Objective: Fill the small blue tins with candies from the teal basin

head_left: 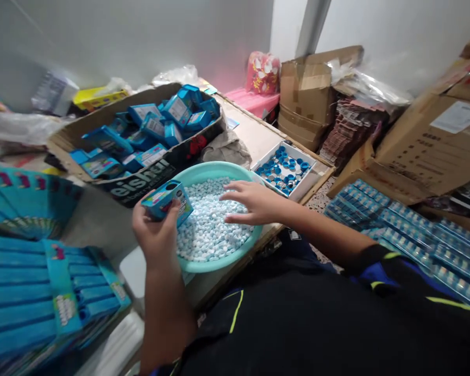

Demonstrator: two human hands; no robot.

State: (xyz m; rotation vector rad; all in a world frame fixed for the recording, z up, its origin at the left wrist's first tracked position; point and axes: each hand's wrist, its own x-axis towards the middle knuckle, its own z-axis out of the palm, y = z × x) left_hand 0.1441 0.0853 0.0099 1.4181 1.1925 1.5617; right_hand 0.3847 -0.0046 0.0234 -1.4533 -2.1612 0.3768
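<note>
Likely filling blue box (185, 210), clamped in left grip (156, 230); holding right grip (254, 204) apart over pellets (207, 237), in basin (215, 267) at tabletop's (248, 122) near edge; presumably needing scoop.

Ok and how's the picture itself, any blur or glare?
Head view: the stacked blue boxes at lower left look smeared; clear crumpled plastic wrap at upper right catches whitish glare; small pale pellets in the round turquoise plastic basin are distinguishable.
</note>
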